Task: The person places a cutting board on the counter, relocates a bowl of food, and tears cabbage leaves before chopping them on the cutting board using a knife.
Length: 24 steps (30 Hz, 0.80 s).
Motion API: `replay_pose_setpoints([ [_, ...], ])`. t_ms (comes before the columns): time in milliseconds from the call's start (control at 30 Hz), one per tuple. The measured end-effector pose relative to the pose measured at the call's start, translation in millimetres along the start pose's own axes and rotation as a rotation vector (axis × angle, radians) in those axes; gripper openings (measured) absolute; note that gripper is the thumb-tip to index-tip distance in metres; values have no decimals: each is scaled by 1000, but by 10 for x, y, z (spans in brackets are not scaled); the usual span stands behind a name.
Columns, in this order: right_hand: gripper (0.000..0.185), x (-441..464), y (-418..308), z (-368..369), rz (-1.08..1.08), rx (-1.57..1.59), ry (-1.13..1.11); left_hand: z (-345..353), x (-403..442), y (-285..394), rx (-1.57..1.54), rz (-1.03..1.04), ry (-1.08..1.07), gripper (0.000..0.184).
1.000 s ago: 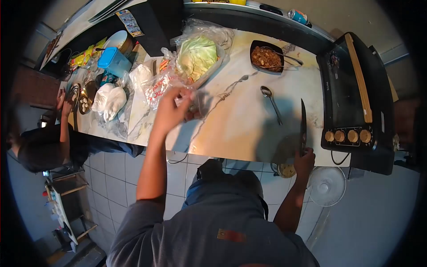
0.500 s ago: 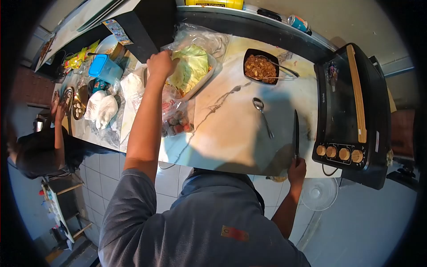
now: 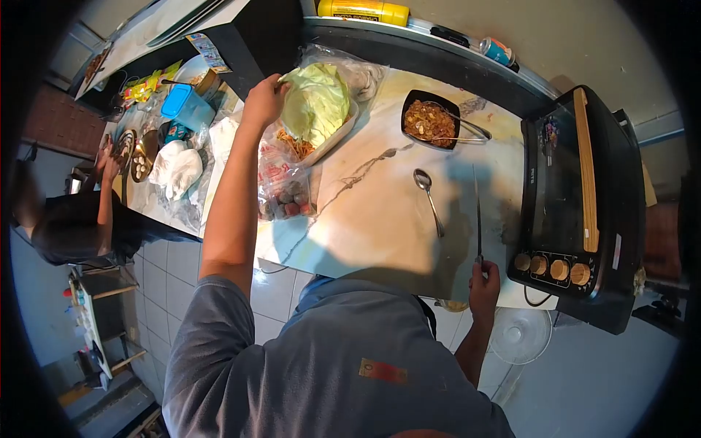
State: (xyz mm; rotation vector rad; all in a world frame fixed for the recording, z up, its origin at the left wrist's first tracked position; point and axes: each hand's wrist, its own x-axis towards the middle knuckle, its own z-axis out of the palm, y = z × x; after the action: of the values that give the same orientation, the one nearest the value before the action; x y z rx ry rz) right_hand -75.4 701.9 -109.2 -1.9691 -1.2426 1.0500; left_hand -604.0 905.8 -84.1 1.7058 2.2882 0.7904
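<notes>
My left hand (image 3: 264, 102) pinches the left edge of a pale green cabbage leaf (image 3: 318, 102). The leaf lies over a whitish tray (image 3: 340, 139), where orange shreds (image 3: 298, 144) show below it. In my right hand (image 3: 483, 283), closed round its handle, is a knife (image 3: 478, 212), its blade pointing away from me over the table's right side. A metal spoon (image 3: 429, 197) lies left of the blade. Below the tray sits a clear plastic bag (image 3: 283, 190) with dark and reddish round pieces inside.
A black bowl (image 3: 410, 131) of brown food holds metal utensils. The black toaster oven (image 3: 556, 190) stands at the right end of the marble-look table (image 3: 365, 226). At left are a blue-lidded box (image 3: 188, 106), a white bag (image 3: 177, 169) and another person (image 3: 80, 219).
The cabbage leaf's left edge has risen with my left hand, showing more orange shreds. The knife has turned so its blade looks thinner. My view has shifted slightly.
</notes>
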Motion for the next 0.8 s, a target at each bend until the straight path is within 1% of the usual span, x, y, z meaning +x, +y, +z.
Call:
replay_pose_setpoints([
  [67,24,70,-46,28,-5,154,-33,5,44,-57,-60,7,38,29],
  [100,24,117,-76,40,-19,163,-30,-8,75,-38,-59,15,53,29],
  [200,20,126,-71,107,-5,216,-48,11,37,-116,-96,-48,-1,29],
  [267,18,139,-82,127,-37,240,-66,106,6,-230,-18,93,-102,29],
  [300,18,117,-133,132,-9,248,-79,47,-31,-141,148,92,-152,32],
  [333,18,119,-178,164,-13,258,-81,37,3,-159,156,95,-146,32],
  [400,18,61,-202,188,-11,272,-86,47,-54,-167,-11,87,-69,33],
  [433,18,38,-204,204,-13,272,-81,16,-78,-127,-9,49,-16,31],
  [467,17,0,-210,234,-15,283,-79,-33,-68,-83,-13,53,-15,31],
  [533,17,-92,-231,295,-12,291,-75,-225,-106,145,331,-207,-111,32],
  [567,17,-132,-249,323,2,285,-60,-254,-135,219,328,-205,-115,32],
  [633,17,-229,-279,349,21,270,-42,-238,-194,314,303,-130,-299,37],
  [667,17,-290,-290,343,53,254,-48,-184,-208,322,297,-131,-305,37],
  [733,17,-390,-295,346,89,226,-48,-47,-258,304,324,-10,-217,32],
  [767,18,-437,-295,344,90,233,-42,65,-194,217,436,98,-230,30],
  [800,20,-450,-294,347,84,243,-34,182,-138,180,424,97,-231,30],
])
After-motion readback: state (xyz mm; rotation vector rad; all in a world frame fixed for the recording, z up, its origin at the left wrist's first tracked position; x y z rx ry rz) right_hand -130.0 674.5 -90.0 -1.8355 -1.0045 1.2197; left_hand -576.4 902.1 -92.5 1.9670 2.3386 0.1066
